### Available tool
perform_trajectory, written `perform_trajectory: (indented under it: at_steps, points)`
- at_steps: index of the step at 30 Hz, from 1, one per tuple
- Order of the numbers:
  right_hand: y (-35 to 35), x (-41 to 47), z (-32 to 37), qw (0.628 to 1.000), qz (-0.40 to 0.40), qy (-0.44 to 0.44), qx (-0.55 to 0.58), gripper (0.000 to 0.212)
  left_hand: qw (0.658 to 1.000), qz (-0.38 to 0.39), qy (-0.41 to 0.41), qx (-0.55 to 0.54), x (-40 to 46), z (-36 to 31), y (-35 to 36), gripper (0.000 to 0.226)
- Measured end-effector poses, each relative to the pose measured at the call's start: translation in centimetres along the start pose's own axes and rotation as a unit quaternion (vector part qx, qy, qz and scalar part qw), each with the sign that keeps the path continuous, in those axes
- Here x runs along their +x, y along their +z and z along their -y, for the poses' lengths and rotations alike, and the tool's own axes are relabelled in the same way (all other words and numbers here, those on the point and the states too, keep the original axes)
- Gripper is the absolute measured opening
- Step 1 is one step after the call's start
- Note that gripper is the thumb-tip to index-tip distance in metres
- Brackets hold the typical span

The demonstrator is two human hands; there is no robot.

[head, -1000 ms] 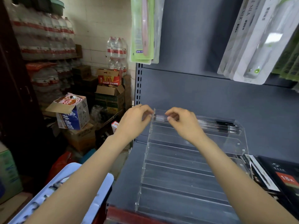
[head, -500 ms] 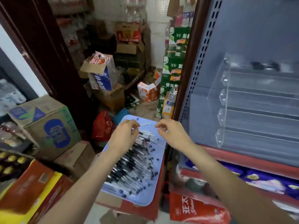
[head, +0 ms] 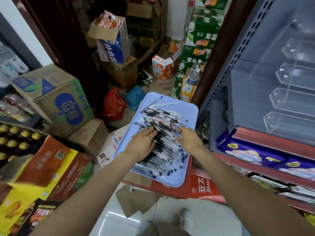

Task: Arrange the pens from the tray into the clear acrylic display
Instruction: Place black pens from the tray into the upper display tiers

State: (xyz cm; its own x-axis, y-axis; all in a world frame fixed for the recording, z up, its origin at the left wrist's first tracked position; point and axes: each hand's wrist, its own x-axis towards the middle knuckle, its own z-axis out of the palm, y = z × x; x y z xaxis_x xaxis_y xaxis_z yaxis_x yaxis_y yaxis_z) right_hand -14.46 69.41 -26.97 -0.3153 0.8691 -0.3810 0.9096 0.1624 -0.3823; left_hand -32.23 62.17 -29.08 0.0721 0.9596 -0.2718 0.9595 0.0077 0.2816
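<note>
Down at the tray: both hands on the pens

Pens [head: 163, 143]: a loose heap, clear barrels with black caps and grips, a few white ones at the far end, most lying roughly parallel. They fill a pale blue tray [head: 172, 180] resting on red cartons beside the shelf unit. Left hand [head: 142, 142] lies palm down on the heap, fingers spread flat, nothing gripped. Right hand [head: 188, 137] presses on the pens with fingers partly curled; cannot tell whether it holds one. Clear acrylic display [head: 279, 99] sits on the grey shelf to the right, stepped tiers in view bare.
</note>
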Motion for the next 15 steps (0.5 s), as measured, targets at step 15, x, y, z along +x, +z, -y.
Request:
perform_trajectory:
  at_steps: [15]
  points:
    - [0.2,1.2,0.8,0.995,-0.048,0.008,0.089,0.013,0.998,-0.057,0.004,-0.007,-0.4,1.3,0.3,0.048]
